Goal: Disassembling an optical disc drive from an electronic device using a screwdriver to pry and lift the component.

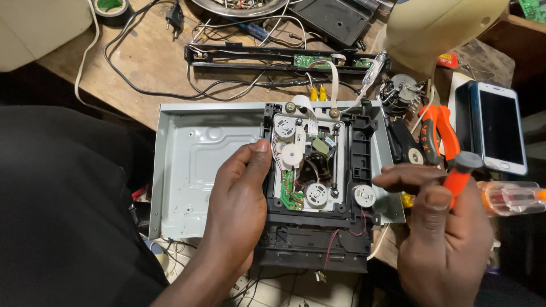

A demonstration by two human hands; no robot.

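The left hand (242,196) lies on the left edge of the black disc drive (315,182), thumb pressed against its frame, fingers loosely curled and gripping nothing. The drive sits at the right end of a grey metal tray (193,165) on the table (153,62). The right hand (441,239), just right of the drive, is closed around an orange-handled screwdriver (460,173). Orange pliers (435,136) and a phone (500,128) lie further right. A black panel strip (273,57) lies beyond the tray.
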